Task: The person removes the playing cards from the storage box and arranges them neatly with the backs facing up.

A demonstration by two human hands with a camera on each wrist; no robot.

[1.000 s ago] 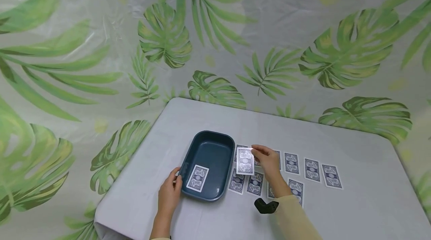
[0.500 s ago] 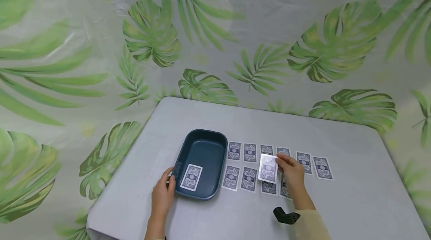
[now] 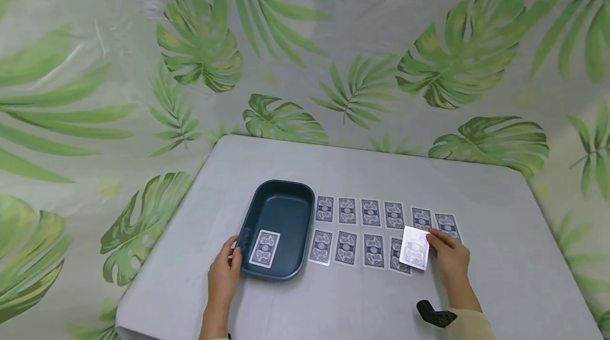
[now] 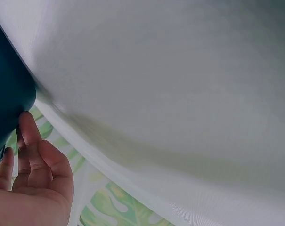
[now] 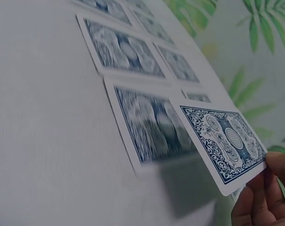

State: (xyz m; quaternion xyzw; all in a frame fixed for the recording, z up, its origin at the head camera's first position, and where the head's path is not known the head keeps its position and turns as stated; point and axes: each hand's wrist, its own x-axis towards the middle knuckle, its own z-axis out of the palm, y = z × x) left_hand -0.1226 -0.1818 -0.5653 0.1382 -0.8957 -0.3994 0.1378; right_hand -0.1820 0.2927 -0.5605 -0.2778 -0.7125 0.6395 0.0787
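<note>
A blue-backed playing card [image 3: 414, 248] is pinched between the thumb and fingers of my right hand [image 3: 450, 254]. In the right wrist view the held card [image 5: 227, 143] is tilted above the table, its shadow below, overlapping the last card of the near row. My left hand [image 3: 224, 266] holds the left side of a dark blue tray [image 3: 308, 223], fingers at its rim and wall. One card [image 3: 264, 249] lies back up inside the tray near its front. To the tray's right, face-down cards form a far row [image 3: 370, 213] and a near row [image 3: 374, 251].
A white cloth covers the table [image 3: 362, 297], whose back edge meets a leaf-patterned curtain [image 3: 286, 54]. A black wrist device [image 3: 436, 314] sits by the right sleeve [image 3: 469, 324]. The far row reaches further right than the near row.
My right hand has carried its card rightward, from beside the tray along the rows to the near row's right end. The left hand stays at the tray; the head view has shifted slightly.
</note>
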